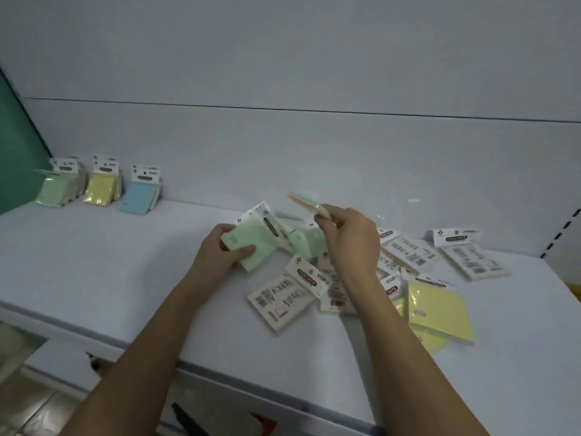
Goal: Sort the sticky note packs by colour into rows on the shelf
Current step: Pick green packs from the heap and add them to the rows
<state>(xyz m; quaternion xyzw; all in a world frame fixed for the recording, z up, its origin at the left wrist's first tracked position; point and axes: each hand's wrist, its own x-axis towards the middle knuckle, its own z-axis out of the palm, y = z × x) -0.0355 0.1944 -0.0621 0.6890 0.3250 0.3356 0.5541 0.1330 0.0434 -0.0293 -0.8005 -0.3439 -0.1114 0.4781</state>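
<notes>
The three started rows stand propped against the back panel at the far left of the shelf (pixel 94 253): green row (pixel 58 187), yellow row (pixel 102 184), blue row (pixel 141 191); they lie well to the left of both hands, and the left hand (pixel 221 250) is the nearer to them; it grips a green sticky note pack (pixel 251 245) with fingers curled under and thumb across its face, the header card pointing up and to the right, away from the rows; the right hand (pixel 349 239) pinches a second pack (pixel 306 202) edge-on above the loose pile (pixel 408 272), which lies face-down and face-up to the right; its colour is hard to read from here, perhaps mixed pastel; my guess is the green pack travels leftward to the green row
</notes>
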